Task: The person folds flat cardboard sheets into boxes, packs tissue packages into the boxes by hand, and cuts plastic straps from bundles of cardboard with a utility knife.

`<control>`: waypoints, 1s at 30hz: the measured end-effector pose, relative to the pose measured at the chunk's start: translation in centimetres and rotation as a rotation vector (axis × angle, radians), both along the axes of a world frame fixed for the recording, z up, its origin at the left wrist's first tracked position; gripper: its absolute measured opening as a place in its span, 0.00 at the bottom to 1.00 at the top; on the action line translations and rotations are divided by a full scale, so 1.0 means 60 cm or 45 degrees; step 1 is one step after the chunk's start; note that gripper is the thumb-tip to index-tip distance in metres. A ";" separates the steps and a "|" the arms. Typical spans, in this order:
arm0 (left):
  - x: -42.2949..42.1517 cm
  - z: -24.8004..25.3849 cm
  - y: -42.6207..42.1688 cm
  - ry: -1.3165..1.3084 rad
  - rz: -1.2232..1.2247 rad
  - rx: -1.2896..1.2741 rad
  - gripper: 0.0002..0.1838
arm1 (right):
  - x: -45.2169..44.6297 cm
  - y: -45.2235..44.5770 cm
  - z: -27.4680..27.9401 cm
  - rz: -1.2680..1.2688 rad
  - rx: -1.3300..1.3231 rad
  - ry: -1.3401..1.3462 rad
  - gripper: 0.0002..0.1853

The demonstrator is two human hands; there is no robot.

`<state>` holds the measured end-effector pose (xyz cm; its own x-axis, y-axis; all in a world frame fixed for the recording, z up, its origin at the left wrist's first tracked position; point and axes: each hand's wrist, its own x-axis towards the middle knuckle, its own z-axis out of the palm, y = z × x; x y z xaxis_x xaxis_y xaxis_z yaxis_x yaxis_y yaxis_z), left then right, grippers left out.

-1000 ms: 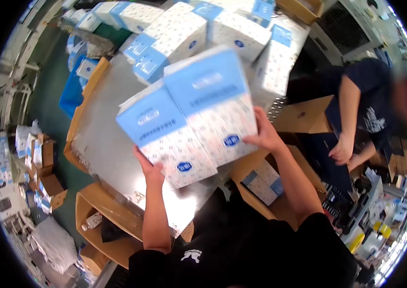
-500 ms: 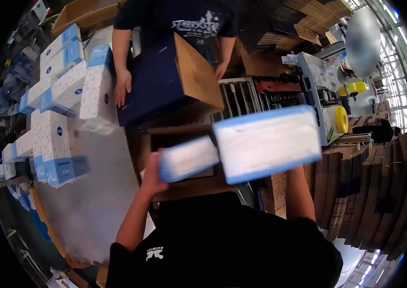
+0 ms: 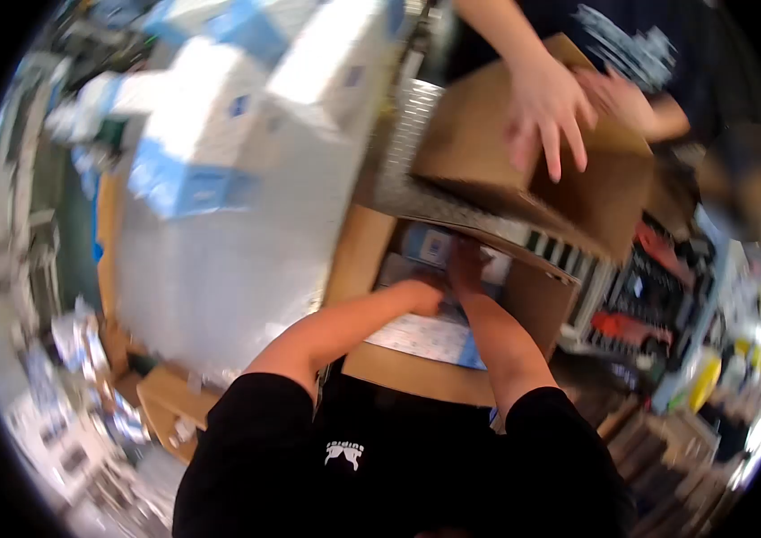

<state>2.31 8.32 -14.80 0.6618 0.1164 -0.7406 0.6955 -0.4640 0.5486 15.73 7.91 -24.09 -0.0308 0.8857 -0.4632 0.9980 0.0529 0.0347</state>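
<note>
Both of my arms reach down into an open cardboard box (image 3: 537, 305) directly in front of me. My left hand (image 3: 425, 290) rests low inside it among white and blue packs. My right hand (image 3: 467, 262) is beside it, a little farther in. One printed white pack (image 3: 416, 334) lies along the near side, under my left hand. Beyond the hands a blue-ended pack (image 3: 428, 244) shows at the far wall. Blur and shadow hide the fingers of both hands, so their grip does not show.
Across from me a co-worker's hands (image 3: 549, 112) are at a second open cardboard box (image 3: 470, 148), tilted on the rollers. Stacked white and blue packs (image 3: 196, 125) stand on the grey table (image 3: 219, 278) at left. Red tooling (image 3: 631, 329) lies at right.
My hands have gone down into the box with the two packs they carried. The view has swung left. The co-worker's box has turned its opening toward me.
</note>
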 end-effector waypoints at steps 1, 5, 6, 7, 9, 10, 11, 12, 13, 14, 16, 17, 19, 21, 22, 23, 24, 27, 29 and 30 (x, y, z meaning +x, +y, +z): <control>-0.042 0.035 -0.024 -0.307 0.335 0.061 0.30 | -0.014 0.015 -0.010 -0.022 -0.128 0.036 0.38; -0.276 0.171 -0.028 -0.845 1.035 1.385 0.26 | -0.045 0.065 0.075 0.120 -0.347 0.327 0.41; -0.368 0.179 0.011 -0.714 1.163 1.403 0.28 | -0.019 0.052 0.052 0.486 -0.087 0.438 0.39; -0.443 0.233 0.040 -0.398 1.276 1.566 0.32 | -0.053 0.069 0.106 0.461 -0.312 0.419 0.33; -0.595 0.248 0.092 0.192 1.481 2.064 0.40 | -0.165 0.071 0.258 0.145 -0.383 0.933 0.17; -0.656 0.245 0.119 0.300 1.624 1.934 0.39 | -0.233 0.098 0.346 0.334 -0.373 0.728 0.16; -0.699 0.241 0.141 0.397 1.754 1.795 0.38 | -0.286 0.112 0.385 0.268 -0.287 1.016 0.16; -0.730 0.260 0.161 0.374 1.769 1.799 0.38 | -0.346 0.133 0.389 0.126 -0.228 1.178 0.17; -0.750 0.292 0.174 0.194 1.989 1.392 0.38 | -0.401 0.159 0.383 -0.005 -0.169 1.338 0.18; -0.770 0.311 0.187 0.004 2.149 0.972 0.39 | -0.457 0.191 0.364 -0.204 -0.173 1.449 0.27; -0.790 0.283 0.197 0.016 2.093 1.289 0.38 | -0.549 0.253 0.325 -0.373 -0.117 1.724 0.35; -0.806 0.234 0.209 -0.150 2.170 0.731 0.39 | -0.570 0.254 0.338 -0.368 -0.109 1.713 0.35; -0.817 0.148 0.194 -0.304 2.015 0.275 0.42 | -0.594 0.238 0.381 -0.985 -0.578 1.817 0.41; -0.769 0.188 0.133 -0.351 2.111 0.067 0.42 | -0.540 0.200 0.391 -0.870 -0.691 1.807 0.40; -0.738 0.220 0.101 -0.395 2.201 -0.131 0.42 | -0.505 0.175 0.399 -0.745 -0.802 1.805 0.39; -0.724 0.241 0.075 -0.396 2.198 -0.188 0.42 | -0.481 0.153 0.419 -0.806 -0.841 1.739 0.35; -0.716 0.262 0.053 -0.522 2.204 -0.281 0.41 | -0.451 0.140 0.411 -0.700 -0.793 1.715 0.38; -0.660 0.370 0.017 -0.628 2.136 -0.260 0.38 | -0.378 0.137 0.460 -0.868 -1.114 1.697 0.35; -0.620 0.434 0.003 -0.626 2.046 -0.126 0.36 | -0.348 0.126 0.515 -0.765 -1.116 1.607 0.36; -0.601 0.458 -0.004 -0.688 2.080 -0.086 0.34 | -0.335 0.124 0.546 -0.684 -1.085 1.556 0.37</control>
<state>-33.75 8.08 12.71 0.0554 0.8508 -0.5226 0.1312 0.5126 0.8485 -4.37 15.32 8.70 -0.5239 0.4198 -0.7411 0.3082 -0.7177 -0.6244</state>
